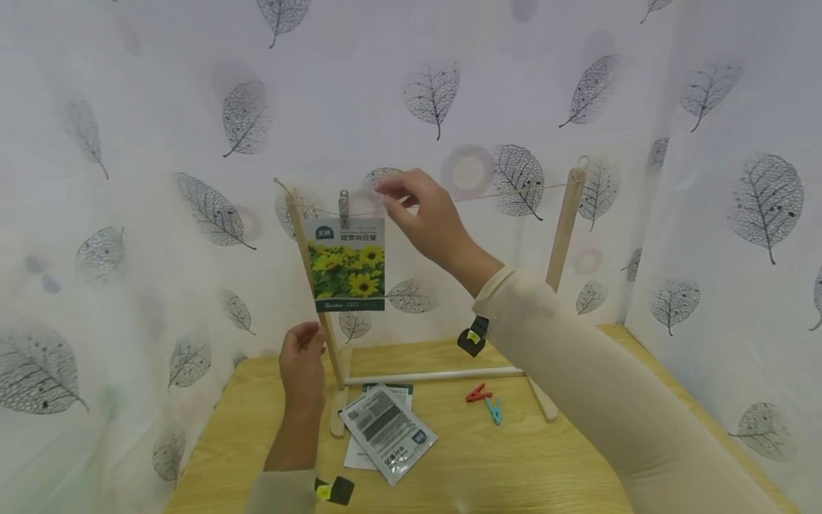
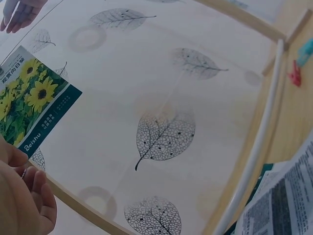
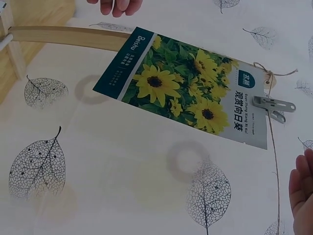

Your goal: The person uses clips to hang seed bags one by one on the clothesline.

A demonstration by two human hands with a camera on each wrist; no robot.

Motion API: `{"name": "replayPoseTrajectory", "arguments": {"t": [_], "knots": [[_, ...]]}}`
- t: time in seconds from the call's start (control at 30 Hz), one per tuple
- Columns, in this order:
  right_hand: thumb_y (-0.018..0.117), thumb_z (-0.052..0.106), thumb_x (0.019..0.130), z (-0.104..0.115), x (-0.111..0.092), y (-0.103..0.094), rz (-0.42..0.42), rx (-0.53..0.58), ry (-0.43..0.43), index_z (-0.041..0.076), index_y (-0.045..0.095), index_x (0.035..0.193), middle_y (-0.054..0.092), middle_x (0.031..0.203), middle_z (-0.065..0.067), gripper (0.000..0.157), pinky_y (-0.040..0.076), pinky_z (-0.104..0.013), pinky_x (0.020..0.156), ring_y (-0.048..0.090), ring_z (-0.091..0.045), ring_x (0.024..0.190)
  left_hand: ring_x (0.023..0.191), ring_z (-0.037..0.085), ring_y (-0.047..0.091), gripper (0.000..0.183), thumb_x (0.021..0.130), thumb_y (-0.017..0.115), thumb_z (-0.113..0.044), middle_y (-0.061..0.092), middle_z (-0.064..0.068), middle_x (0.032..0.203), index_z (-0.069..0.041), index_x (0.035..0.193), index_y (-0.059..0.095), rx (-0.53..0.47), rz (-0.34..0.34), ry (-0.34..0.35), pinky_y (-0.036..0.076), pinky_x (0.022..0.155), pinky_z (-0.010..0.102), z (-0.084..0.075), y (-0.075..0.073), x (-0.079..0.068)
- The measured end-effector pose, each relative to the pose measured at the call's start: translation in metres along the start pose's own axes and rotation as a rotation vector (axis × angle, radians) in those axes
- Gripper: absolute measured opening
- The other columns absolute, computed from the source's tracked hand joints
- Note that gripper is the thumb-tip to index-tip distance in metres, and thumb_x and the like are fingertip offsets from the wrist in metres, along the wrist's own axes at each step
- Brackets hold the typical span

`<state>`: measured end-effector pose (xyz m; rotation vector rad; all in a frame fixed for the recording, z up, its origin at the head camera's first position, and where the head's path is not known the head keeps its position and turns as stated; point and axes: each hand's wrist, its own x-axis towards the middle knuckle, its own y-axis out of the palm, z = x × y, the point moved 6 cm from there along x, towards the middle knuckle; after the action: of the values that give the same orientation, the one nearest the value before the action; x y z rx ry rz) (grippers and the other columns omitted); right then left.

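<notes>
A seed packet printed with yellow sunflowers (image 1: 352,275) hangs from a thin string (image 3: 275,166), held at its top edge by a metal clip (image 3: 272,105). My right hand (image 1: 425,215) is raised beside the string, just right of the clip, with fingers loosely bent and nothing between them. Below the packet's lower left corner is my left hand (image 1: 303,364), close to the left wooden post (image 1: 301,239). Its fingers are relaxed and hold nothing; the right wrist view shows them apart from the packet's bottom edge.
The string runs across to the right wooden post (image 1: 565,232). A white rod (image 1: 437,375) joins the posts low down. On the wooden table (image 1: 237,428) lie a silver packet (image 1: 392,435) over other packets, a red clothespin (image 1: 477,393) and a blue clothespin (image 1: 494,411).
</notes>
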<state>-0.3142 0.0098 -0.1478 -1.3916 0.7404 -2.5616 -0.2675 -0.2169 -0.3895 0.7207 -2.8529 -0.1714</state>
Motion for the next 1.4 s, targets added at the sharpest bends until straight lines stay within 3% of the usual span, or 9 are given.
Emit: {"name": "replayPoseTrajectory", "arguments": {"t": [0.17, 0.33, 0.83, 1.17, 1.4], "knots": [[0.058, 0.012, 0.102, 0.000, -0.006, -0.004, -0.014, 0.025, 0.001, 0.006, 0.067, 0.120, 0.066, 0.116, -0.007, 0.022, 0.053, -0.025, 0.092, 0.061, -0.015, 0.105, 0.109, 0.014, 0.054, 0.028, 0.103, 0.057, -0.020, 0.058, 0.008, 0.121, -0.003, 0.125, 0.055, 0.041, -0.005, -0.012, 0.049, 0.091, 0.020, 0.004, 0.000, -0.001], [0.059, 0.012, 0.101, -0.001, -0.013, -0.006, -0.016, 0.055, 0.012, 0.007, 0.068, 0.119, 0.066, 0.115, -0.006, 0.021, 0.054, -0.026, 0.090, 0.061, -0.015, 0.103, 0.108, 0.013, 0.055, 0.027, 0.102, 0.058, -0.020, 0.059, 0.005, 0.120, -0.006, 0.125, 0.057, 0.080, -0.005, -0.038, 0.050, 0.093, 0.023, 0.007, 0.002, -0.003], [0.060, 0.013, 0.101, -0.005, -0.034, -0.013, -0.015, 0.109, 0.037, 0.007, 0.067, 0.119, 0.066, 0.115, -0.006, 0.021, 0.055, -0.028, 0.091, 0.063, -0.015, 0.103, 0.107, 0.011, 0.056, 0.025, 0.102, 0.058, -0.013, 0.059, 0.008, 0.118, 0.000, 0.123, 0.056, 0.059, 0.039, 0.002, 0.050, 0.089, 0.013, 0.008, 0.009, -0.015], [0.059, 0.015, 0.102, -0.014, -0.043, -0.014, -0.007, 0.118, 0.061, 0.007, 0.067, 0.120, 0.067, 0.117, -0.006, 0.022, 0.055, -0.029, 0.094, 0.064, -0.016, 0.105, 0.110, 0.012, 0.056, 0.027, 0.103, 0.057, -0.017, 0.058, 0.007, 0.122, -0.003, 0.125, 0.056, 0.083, 0.070, -0.021, 0.051, 0.094, 0.019, 0.010, 0.013, -0.016], [0.059, 0.015, 0.102, -0.020, -0.049, -0.016, -0.009, 0.123, 0.097, 0.008, 0.067, 0.121, 0.067, 0.116, -0.006, 0.022, 0.054, -0.030, 0.095, 0.064, -0.016, 0.105, 0.108, 0.011, 0.056, 0.028, 0.103, 0.057, -0.017, 0.058, 0.002, 0.117, -0.001, 0.126, 0.056, 0.069, 0.087, -0.008, 0.051, 0.089, 0.014, 0.012, 0.015, -0.017]]}}
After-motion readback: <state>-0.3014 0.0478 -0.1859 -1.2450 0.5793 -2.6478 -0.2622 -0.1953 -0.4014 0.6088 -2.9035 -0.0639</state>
